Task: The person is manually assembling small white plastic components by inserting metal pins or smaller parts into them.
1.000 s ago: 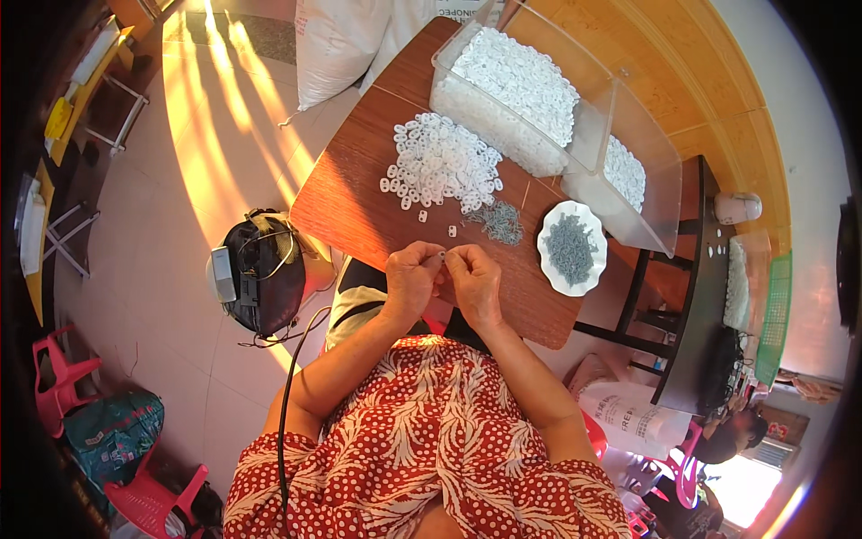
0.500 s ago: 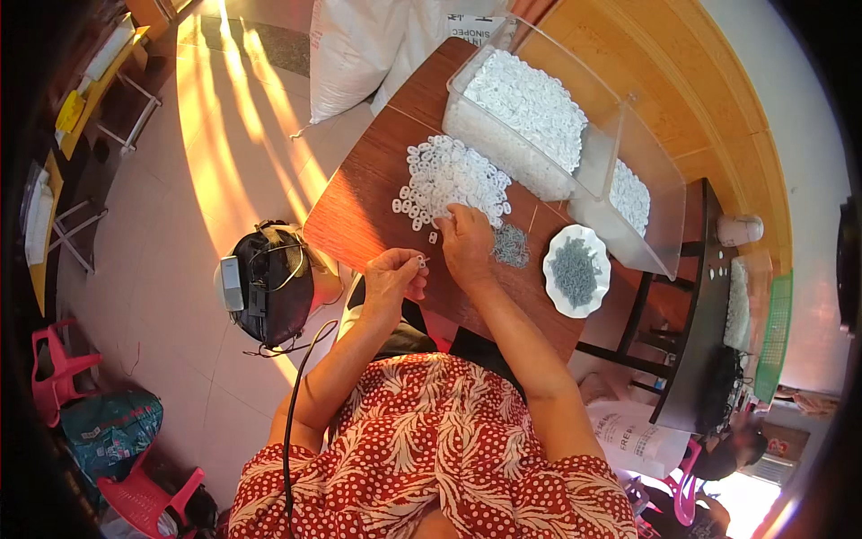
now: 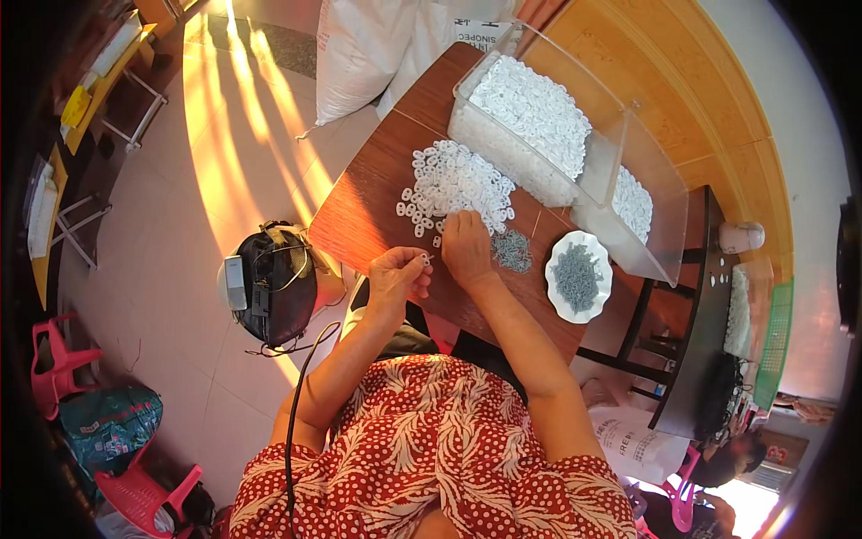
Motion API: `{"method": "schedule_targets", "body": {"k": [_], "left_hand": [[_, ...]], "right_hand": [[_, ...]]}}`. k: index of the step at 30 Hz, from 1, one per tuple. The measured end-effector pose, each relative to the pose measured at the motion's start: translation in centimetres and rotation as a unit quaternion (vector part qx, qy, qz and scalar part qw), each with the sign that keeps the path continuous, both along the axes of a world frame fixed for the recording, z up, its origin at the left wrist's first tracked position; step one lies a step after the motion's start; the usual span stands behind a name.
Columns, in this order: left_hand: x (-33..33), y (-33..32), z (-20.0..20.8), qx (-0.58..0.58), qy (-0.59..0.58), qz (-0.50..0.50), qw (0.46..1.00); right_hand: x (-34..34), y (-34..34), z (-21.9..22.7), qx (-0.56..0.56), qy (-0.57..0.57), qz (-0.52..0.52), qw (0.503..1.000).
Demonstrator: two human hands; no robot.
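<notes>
Between the thumb and fingertips of my left hand (image 3: 398, 278) is a small white plastic piece (image 3: 426, 260) with holes. My right hand (image 3: 468, 251) lies at the near edge of a heap of similar white plastic pieces (image 3: 462, 184), its fingers bent and pressed together on the tabletop. Whatever those fingertips hold, if anything, is hidden. Just right of it lies a small pile of grey pieces (image 3: 512, 252), too small to make out singly. More of them fill a white scalloped bowl (image 3: 554, 292) farther right. All this rests on a brown wooden table (image 3: 359, 202).
Behind the heap stands a clear plastic bin (image 3: 489, 121) full of white pieces, with another clear bin (image 3: 664, 229) beside it. White sacks (image 3: 355, 63) stand past the table. A black bag (image 3: 269, 283) with cables sits left of it. A dark shelf unit (image 3: 687, 350) is at right.
My right hand has drawn its fingers in slightly at the heap's edge. My left hand keeps its pinch on the white piece. The whole view has shifted a little.
</notes>
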State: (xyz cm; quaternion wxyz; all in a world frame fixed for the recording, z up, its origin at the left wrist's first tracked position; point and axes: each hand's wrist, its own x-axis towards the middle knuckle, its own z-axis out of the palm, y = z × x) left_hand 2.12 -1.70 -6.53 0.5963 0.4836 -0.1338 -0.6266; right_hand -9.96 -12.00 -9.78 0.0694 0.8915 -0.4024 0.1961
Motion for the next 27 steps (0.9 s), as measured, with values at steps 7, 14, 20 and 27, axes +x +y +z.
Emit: {"method": "schedule_targets", "body": {"k": [7,14,20,27], "left_hand": [[-0.1,0.3,0.4,0.021,-0.005,-0.006,1.0],[-0.4,-0.3,0.8,0.025,0.007,-0.014,1.0],[-2.7,-1.0,2.2,-0.018,0.075,-0.045,0.996],[-4.1,-0.9,4.0,-0.053,0.111,-0.053,0.991]], "right_hand": [[-0.5,0.4,0.0,0.005,0.004,0.025,1.0],[-2.9,3.1,3.5,0.231,-0.262,-0.082,0.933],[-5.3,5.6,6.8,0.496,-0.487,-0.158,0.701],[-6.2,6.4,8.3,0.515,-0.587,-0.109,0.615]]}}
